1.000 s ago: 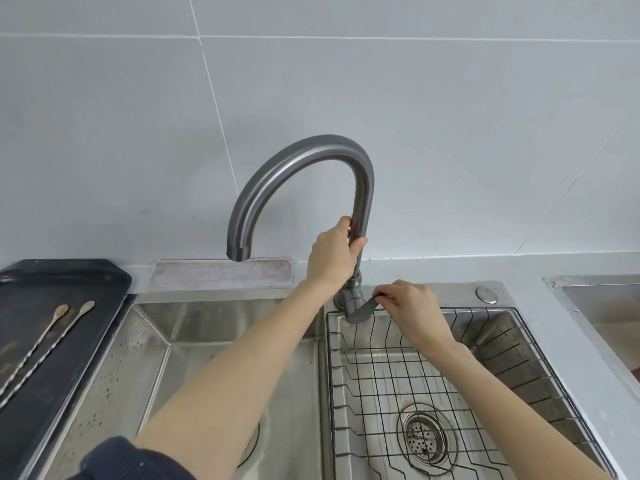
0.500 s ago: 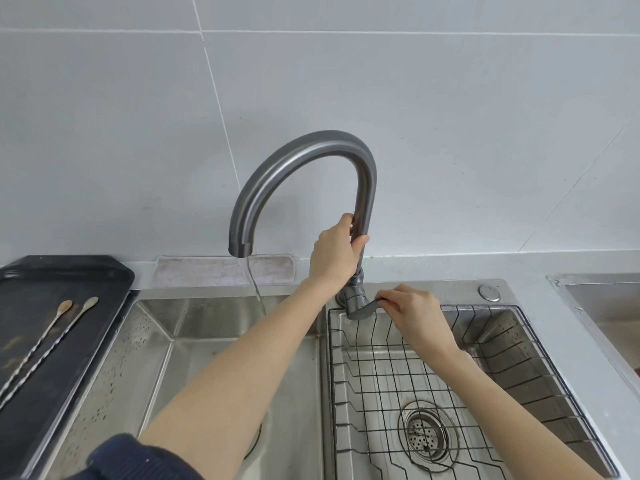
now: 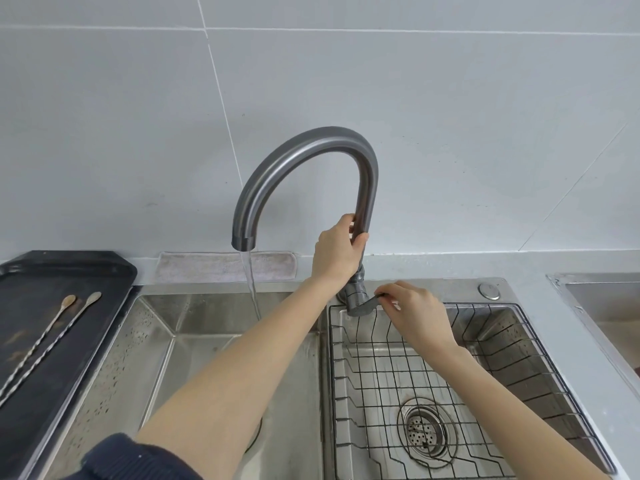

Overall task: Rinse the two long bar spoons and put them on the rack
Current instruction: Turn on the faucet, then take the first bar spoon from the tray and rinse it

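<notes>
A: Item one, hands. What is each doing?

B: The left hand [image 3: 337,252] is wrapping around the upright stem of the tap [image 3: 304,168], its fingers [image 3: 356,237] curled closed on the pipe. The right hand [image 3: 414,308] is pinching the lever [image 3: 365,306] at the tap's base, thumb and fingertips narrowed onto its tip.

A: Item two, water?

B: A stream of water [image 3: 250,275] is running from the spout and falling into the left basin [image 3: 194,344].

A: Item three, the two bar spoons?

B: Both are lying on the dark tray [image 3: 69,271] at the far left, on the table beside the sink, well apart from either hand. The first bar spoon [image 3: 41,337] and the second bar spoon [image 3: 52,348] are lying side by side, nearly parallel, bowls pointing toward the wall, twisted stems running off toward the near left edge. Their lower ends are passing out of view.

A: Item four, the rack?

B: The wire rack [image 3: 415,375] is sitting inside the right basin [image 3: 498,330], directly under the right forearm, with the drain strainer [image 3: 424,431] showing through its grid.

A: Anything else listed?

B: A grey cloth [image 3: 207,268] is lying flat against the wall behind the left basin, and a dark sleeve [image 3: 131,459] is bunching at the left elbow.
</notes>
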`<state>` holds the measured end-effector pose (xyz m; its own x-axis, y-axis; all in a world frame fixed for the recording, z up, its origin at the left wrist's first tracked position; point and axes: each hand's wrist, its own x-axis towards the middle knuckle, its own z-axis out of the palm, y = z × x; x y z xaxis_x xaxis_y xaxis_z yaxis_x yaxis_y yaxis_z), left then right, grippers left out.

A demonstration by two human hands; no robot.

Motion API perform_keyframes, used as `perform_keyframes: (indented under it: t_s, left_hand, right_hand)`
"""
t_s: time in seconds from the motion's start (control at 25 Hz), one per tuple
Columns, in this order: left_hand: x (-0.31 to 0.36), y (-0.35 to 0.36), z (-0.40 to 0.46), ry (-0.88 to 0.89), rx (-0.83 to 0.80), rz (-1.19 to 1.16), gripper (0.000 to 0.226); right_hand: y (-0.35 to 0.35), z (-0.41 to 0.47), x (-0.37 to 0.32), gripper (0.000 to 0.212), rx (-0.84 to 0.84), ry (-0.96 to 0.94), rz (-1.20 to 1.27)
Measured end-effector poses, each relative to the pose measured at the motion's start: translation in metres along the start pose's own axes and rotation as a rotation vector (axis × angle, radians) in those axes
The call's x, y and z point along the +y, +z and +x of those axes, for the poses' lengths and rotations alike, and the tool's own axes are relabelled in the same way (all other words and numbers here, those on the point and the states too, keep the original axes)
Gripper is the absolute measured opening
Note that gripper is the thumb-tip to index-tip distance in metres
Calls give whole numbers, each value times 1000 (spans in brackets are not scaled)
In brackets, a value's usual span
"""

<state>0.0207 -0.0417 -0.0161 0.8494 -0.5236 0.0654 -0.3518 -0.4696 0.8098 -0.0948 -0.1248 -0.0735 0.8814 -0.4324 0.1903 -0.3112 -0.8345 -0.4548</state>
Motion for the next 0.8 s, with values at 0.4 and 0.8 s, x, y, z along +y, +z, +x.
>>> perform_keyframes:
  t_s: [0.4,0.8]
  left_hand:
    - [-6,-28,-57,102,-190,183,53]
    - [-47,-71,-141,132,-210,391,56]
  right_hand:
    - [-11,-19,-35,35,9,-11,-48]
    - [-5,-62,-73,45,-6,-74,-77]
